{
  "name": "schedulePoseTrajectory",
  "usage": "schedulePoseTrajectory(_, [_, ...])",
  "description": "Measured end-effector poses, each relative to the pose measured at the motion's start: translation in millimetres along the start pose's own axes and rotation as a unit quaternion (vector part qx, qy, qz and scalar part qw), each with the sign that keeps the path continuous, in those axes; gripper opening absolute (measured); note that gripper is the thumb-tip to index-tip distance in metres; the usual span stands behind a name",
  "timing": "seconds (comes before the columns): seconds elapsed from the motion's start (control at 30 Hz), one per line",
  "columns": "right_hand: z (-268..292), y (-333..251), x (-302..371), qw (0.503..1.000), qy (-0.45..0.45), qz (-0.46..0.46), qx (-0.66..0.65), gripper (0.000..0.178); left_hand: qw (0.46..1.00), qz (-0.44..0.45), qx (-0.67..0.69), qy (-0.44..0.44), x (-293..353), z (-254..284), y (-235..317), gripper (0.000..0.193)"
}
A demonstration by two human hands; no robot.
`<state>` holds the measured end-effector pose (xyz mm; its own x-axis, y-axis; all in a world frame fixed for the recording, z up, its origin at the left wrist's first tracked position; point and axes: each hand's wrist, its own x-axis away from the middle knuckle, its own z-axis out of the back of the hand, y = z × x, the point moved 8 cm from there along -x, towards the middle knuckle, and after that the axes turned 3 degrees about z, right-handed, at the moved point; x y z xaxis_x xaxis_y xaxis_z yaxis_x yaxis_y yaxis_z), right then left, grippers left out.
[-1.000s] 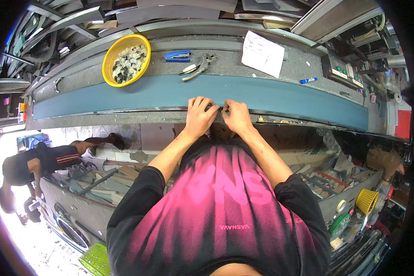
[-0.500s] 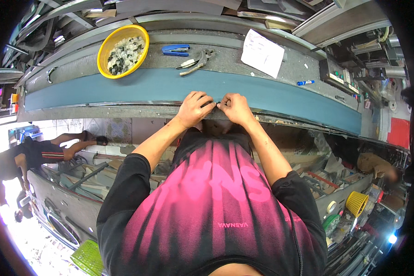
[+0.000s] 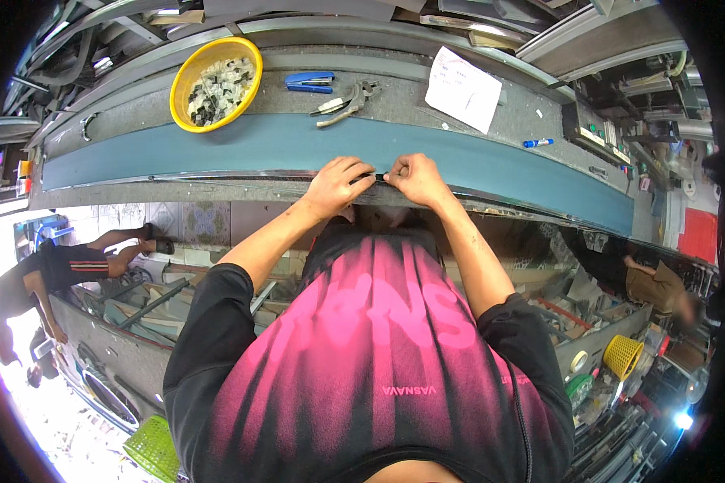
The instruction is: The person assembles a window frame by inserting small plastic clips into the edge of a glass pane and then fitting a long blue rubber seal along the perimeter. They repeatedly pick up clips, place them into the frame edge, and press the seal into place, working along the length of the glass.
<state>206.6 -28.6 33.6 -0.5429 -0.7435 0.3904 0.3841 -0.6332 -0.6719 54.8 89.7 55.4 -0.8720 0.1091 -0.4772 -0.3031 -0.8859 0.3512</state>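
Note:
A long blue-grey panel (image 3: 242, 147) lies across the workbench in front of me. Along its near edge runs a thin dark strip (image 3: 242, 174). My left hand (image 3: 338, 183) is closed at that edge, fingers curled and pressed together. Just to its right, my right hand (image 3: 415, 179) is closed in a pinch. A small black piece (image 3: 380, 175) shows in the gap between the fingertips of both hands. Too little of it shows to tell its kind, or which fingers grip it.
Beyond the panel are a yellow basket (image 3: 177, 87) of small clear and black pieces, a blue stapler (image 3: 309, 81), pliers (image 3: 351, 106), a paper sheet (image 3: 463, 88) and a blue marker (image 3: 538, 143). One person (image 3: 56, 270) is at the left, another (image 3: 656, 286) at the right.
Both hands have stayed at the panel's near edge and shifted slightly. My right hand's fingers have turned and lifted a little. The person at the left has moved an arm.

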Motion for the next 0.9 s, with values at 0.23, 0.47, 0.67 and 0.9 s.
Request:
schedulePoseTrajectory(0.23, [5.5,-13.3,2.0,0.994,0.017,0.091,0.051,0.025,0.999,0.025,0.039,-0.026,-1.8,-2.5,-7.5,0.024])
schedulePoseTrajectory(0.47, [12.4,-20.2,4.8,0.994,-0.007,0.087,0.061,0.022,0.997,0.065,0.046,-0.023,-1.3,-0.3,-5.5,0.025])
schedulePoseTrajectory(0.67, [15.2,-30.9,9.3,0.988,-0.02,0.123,0.089,0.024,0.994,0.064,0.077,-0.041,-7.0,2.5,-9.5,0.024])
schedulePoseTrajectory(0.9, [21.6,-20.8,13.3,0.996,-0.025,0.076,0.041,0.026,0.996,0.058,0.059,-0.043,-13.3,2.8,-9.8,0.025])
